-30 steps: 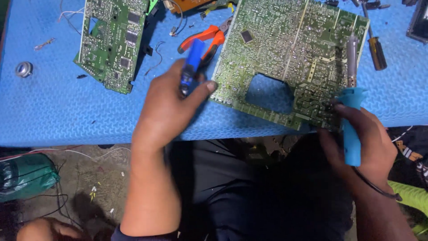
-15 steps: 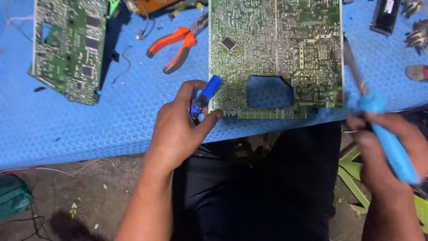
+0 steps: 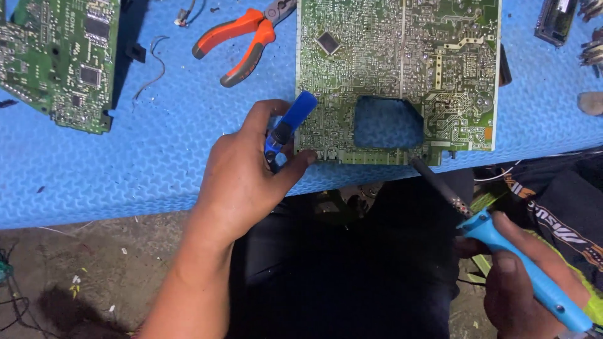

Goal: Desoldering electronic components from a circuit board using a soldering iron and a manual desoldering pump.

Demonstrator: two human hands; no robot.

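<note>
Head view, looking down: the large green circuit board with a cut-out hole point(image 3: 402, 69) lies solder side up on the blue textured foam desk point(image 3: 157, 163), its near edge close to the desk's front edge. The left hand point(image 3: 242, 182) rests at the board's near left corner, its fingers point(image 3: 260, 119) curled closed around a small blue pen-shaped tool with a dark middle point(image 3: 290, 122), whose blue end lies against the board's left edge; the thumb touches the board's near corner. The right hand point(image 3: 521, 282) is off the desk, below and right of the board, its fingers wrapped shut around the light blue handle of a soldering iron point(image 3: 521, 270). The iron's dark metal shaft slants up and left, and its tip meets the board's near edge just below the cut-out. Left of the board's far part lie orange-handled pliers point(image 3: 235, 41), handles pointing away from the board. Farther left of the board, well apart, a smaller green circuit board with black chips point(image 3: 63, 63) lies near the desk's left side. Beside the large board's far right corner sits a dark rectangular component point(image 3: 556, 22), partly cut off by the frame.
</note>
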